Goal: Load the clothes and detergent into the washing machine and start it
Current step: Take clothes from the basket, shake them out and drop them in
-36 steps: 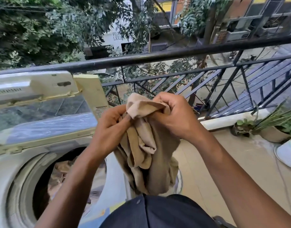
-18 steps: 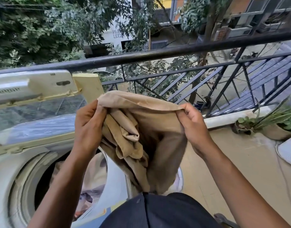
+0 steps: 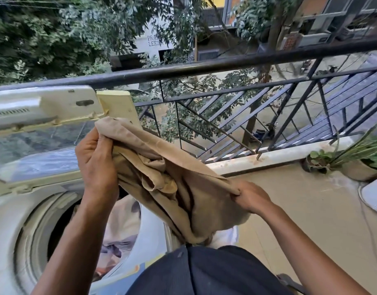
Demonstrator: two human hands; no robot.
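**Tan cotton garment spread between two hands above the open top-loading washer.**

Within the last second the hands have drawn apart: the left hand (image 3: 96,165) clenches one edge of the tan cloth garment (image 3: 172,184) high up, the right hand (image 3: 250,198) pinches the opposite edge lower, and the bundle has opened out. It hangs between both grips, beside the white washing machine's round drum opening (image 3: 62,226), which already holds clothes; loading appears unfinished.
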